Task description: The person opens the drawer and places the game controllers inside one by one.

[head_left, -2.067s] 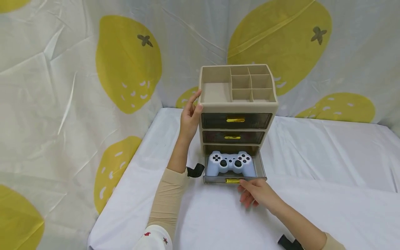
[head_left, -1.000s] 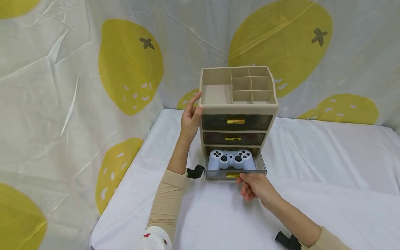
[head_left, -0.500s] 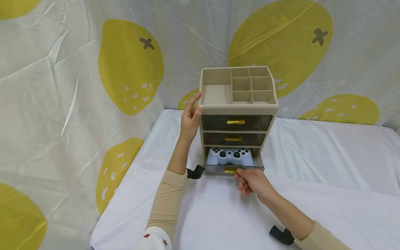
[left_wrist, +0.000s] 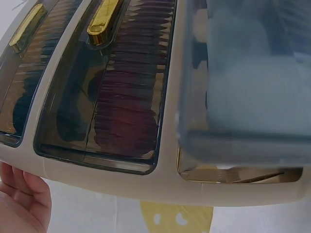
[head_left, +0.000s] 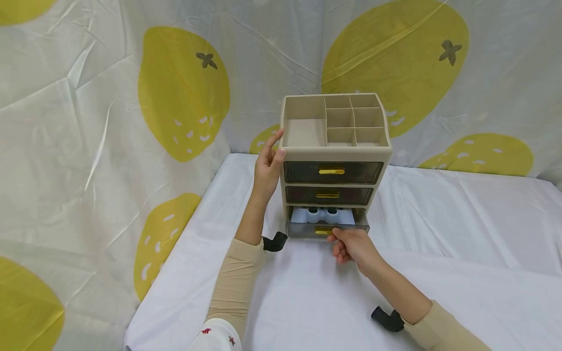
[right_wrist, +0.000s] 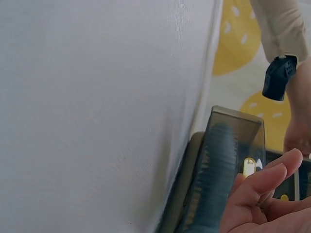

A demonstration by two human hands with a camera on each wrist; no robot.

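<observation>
A beige desktop drawer organizer (head_left: 335, 154) with smoky drawer fronts stands on the white cloth. My left hand (head_left: 268, 168) rests against its left side, thumb at the front corner and index finger near the upper edge. The bottom drawer (head_left: 303, 230) is partly out. Inside lies a pale blue game controller (head_left: 322, 215), its upper part hidden under the body above. With thumb and fingertips, my right hand (head_left: 355, 246) pinches the right end of that drawer's gold handle (head_left: 322, 232). The right wrist view shows its fingers (right_wrist: 265, 184) curled near the handle.
Two drawers with gold handles, an upper (head_left: 303, 172) and a middle one (head_left: 303, 195), are closed. Divided compartments (head_left: 353, 117) form the organizer's top. A lemon-print curtain (head_left: 272, 58) hangs behind and at left. White cloth (head_left: 461, 219) spreads around the organizer.
The bottom drawer has slid inward with my right hand at its handle, carrying the controller further under the organizer's body. My left hand has kept its place on the side.
</observation>
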